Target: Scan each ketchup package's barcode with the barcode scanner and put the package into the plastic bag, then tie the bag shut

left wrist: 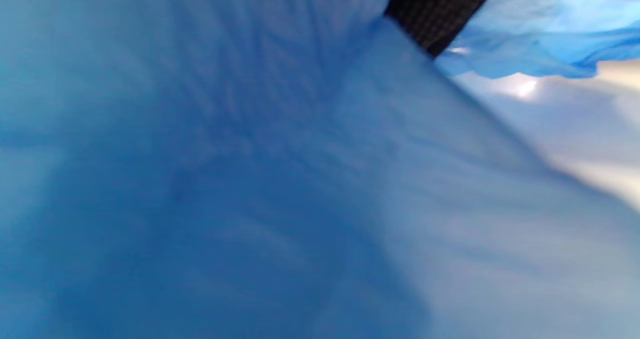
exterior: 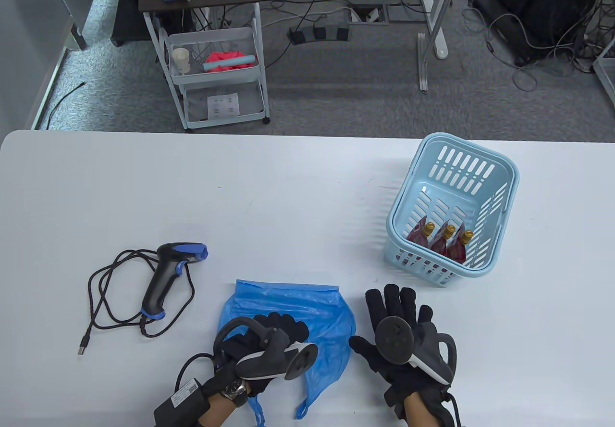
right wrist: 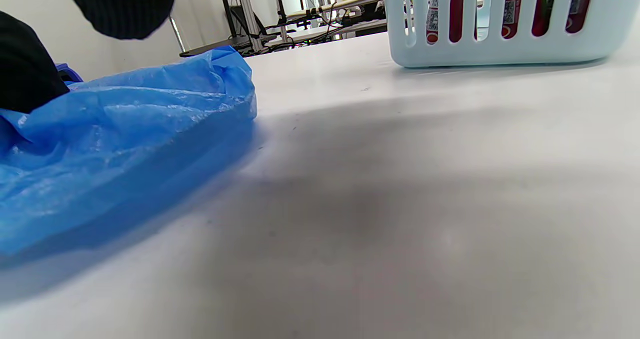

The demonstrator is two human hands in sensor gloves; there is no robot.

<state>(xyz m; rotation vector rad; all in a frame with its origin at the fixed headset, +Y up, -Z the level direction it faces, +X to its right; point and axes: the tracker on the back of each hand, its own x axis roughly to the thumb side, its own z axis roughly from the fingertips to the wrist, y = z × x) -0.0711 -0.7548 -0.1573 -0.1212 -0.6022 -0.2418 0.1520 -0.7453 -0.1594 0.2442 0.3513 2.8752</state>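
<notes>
Left hand [exterior: 259,345]: my fingers [exterior: 288,326] lie on the blue plastic bag [exterior: 312,311], pressing it onto the table; whether they pinch the film I cannot tell.
Left wrist view: nothing but blurred blue plastic, with one dark glove finger [left wrist: 440,9] at the top.
Right hand [exterior: 408,345]: flat on the white table [exterior: 288,196], fingers straight and spread, holding nothing, thumb just beside the bag's right edge.
Bag: crumpled, lying flat at the near edge between my hands, handles trailing toward me.
Scanner [exterior: 168,278]: black and blue, on its side to the left of the bag, its cable [exterior: 110,297] looped beside it.
Ketchup packages [exterior: 439,242]: three red ones with gold caps, standing in the light blue basket [exterior: 499,167], beyond my right hand.
</notes>
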